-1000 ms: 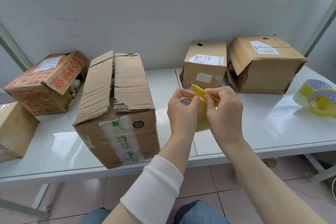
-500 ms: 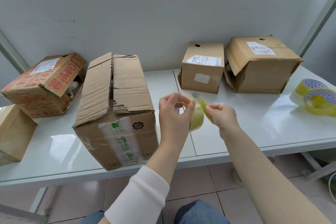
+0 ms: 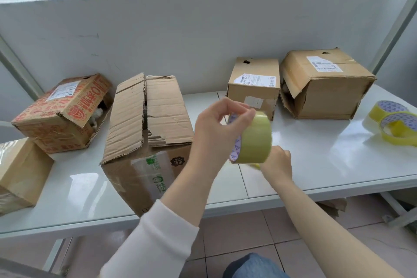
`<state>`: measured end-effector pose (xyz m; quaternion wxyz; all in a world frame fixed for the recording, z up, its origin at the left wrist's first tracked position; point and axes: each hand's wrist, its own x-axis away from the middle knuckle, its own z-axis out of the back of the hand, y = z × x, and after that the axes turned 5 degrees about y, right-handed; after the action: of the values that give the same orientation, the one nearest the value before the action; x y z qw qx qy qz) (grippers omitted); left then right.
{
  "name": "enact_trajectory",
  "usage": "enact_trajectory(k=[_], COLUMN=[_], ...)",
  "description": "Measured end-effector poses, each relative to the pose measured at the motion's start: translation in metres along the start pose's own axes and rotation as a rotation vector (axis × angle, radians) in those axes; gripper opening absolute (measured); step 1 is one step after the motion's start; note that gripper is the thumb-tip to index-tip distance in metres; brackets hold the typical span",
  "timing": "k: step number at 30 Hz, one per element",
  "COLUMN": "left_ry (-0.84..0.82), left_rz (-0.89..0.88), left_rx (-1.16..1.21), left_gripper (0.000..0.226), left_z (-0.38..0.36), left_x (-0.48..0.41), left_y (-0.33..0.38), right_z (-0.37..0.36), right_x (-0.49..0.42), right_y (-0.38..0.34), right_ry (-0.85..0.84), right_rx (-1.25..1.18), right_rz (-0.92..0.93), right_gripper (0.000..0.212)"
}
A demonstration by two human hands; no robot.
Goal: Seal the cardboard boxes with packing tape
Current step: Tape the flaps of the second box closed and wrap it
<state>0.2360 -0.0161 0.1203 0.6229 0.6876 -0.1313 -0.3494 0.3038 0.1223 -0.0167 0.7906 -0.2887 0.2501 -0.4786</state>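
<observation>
My left hand (image 3: 216, 128) grips a roll of yellow packing tape (image 3: 253, 140) above the white table (image 3: 316, 165), fingers curled over its top edge. Just below the roll, my right hand (image 3: 276, 161) pinches the loose yellow tape end, blurred by motion. A tall cardboard box (image 3: 146, 133) with unsealed, torn top flaps stands left of my hands. Behind them sits a small box (image 3: 253, 88) with a shipping label. A larger box (image 3: 325, 86) lies at the back right with a flap hanging open.
A red-printed box (image 3: 61, 113) lies open at the back left, and a plain box (image 3: 18, 171) pokes in at the left edge. Two more yellow tape rolls (image 3: 394, 122) rest at the right table edge. A grey wall and ledge stand behind the table.
My left hand has lifted the roll and turned it so its yellow face shows. My right hand has dropped below the roll, drawing the tape end downward.
</observation>
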Motion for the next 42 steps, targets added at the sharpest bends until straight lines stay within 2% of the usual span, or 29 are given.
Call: enact_trajectory(k=[1, 3, 5, 6, 8, 10, 12, 15, 18, 22, 25, 28, 29, 31, 33, 36, 39, 42], left_ry=[0.031, 0.111, 0.179, 0.209, 0.257, 0.261, 0.257, 0.295, 0.278, 0.322, 0.327, 0.307, 0.32, 0.336, 0.32, 0.306, 0.307, 0.33], left_rz=[0.002, -0.007, -0.009, 0.003, 0.07, 0.178, 0.224, 0.093, 0.008, -0.065, -0.14, -0.095, -0.078, -0.078, -0.085, -0.126, -0.181, -0.22], left_rx=[0.043, 0.075, 0.069, 0.068, 0.082, 0.12, 0.125, -0.049, -0.183, -0.17, -0.191, -0.062, -0.026, -0.076, -0.148, -0.214, -0.21, -0.113], left_gripper=[0.023, 0.026, 0.03, 0.032, 0.037, 0.034, 0.03, 0.025, 0.021, 0.023, 0.016, 0.015, 0.015, 0.016, 0.017, 0.017, 0.015, 0.02], left_z=[0.006, 0.02, 0.033, 0.039, 0.051, 0.064, 0.081, 0.109, 0.125, 0.138, 0.142, 0.147, 0.151, 0.157, 0.16, 0.158, 0.163, 0.169], left_x=[-0.006, -0.02, -0.034, -0.041, -0.051, -0.056, -0.058, -0.067, -0.072, -0.077, -0.082, -0.091, -0.096, -0.107, -0.115, -0.125, -0.134, -0.146], left_y=[0.009, 0.027, 0.041, 0.046, 0.05, 0.054, 0.057, 0.062, 0.069, 0.077, 0.087, 0.091, 0.09, 0.088, 0.085, 0.09, 0.102, 0.111], right_z=[0.008, 0.032, 0.057, 0.065, 0.073, 0.073, 0.069, 0.06, 0.057, 0.058, 0.054, 0.052, 0.053, 0.048, 0.044, 0.046, 0.048, 0.043], right_x=[0.002, 0.015, 0.034, 0.042, 0.052, 0.056, 0.056, 0.057, 0.059, 0.057, 0.055, 0.051, 0.05, 0.046, 0.042, 0.038, 0.037, 0.037], right_y=[-0.011, -0.047, -0.09, -0.109, -0.141, -0.167, -0.182, -0.193, -0.207, -0.228, -0.234, -0.234, -0.233, -0.225, -0.221, -0.226, -0.237, -0.244], right_ry=[0.076, 0.143, 0.084, 0.035, -0.064, -0.114, -0.182, -0.243, -0.242, -0.255, -0.262, -0.306, -0.338, -0.374, -0.362, -0.366, -0.35, -0.263], right_rx=[-0.118, -0.506, -0.855, -0.891, -0.789, -0.664, -0.656, -0.675, -0.734, -0.705, -0.679, -0.675, -0.63, -0.445, -0.364, -0.491, -0.634, -0.696], right_rz=[0.042, 0.1, 0.239, 0.348, 0.521, 0.556, 0.556, 0.533, 0.499, 0.507, 0.497, 0.522, 0.556, 0.638, 0.664, 0.631, 0.552, 0.421], right_gripper=[0.017, 0.022, 0.027, 0.029, 0.021, 0.012, 0.013, 0.006, 0.013, 0.022, 0.028, 0.019, 0.014, 0.023, 0.025, 0.011, 0.006, 0.03])
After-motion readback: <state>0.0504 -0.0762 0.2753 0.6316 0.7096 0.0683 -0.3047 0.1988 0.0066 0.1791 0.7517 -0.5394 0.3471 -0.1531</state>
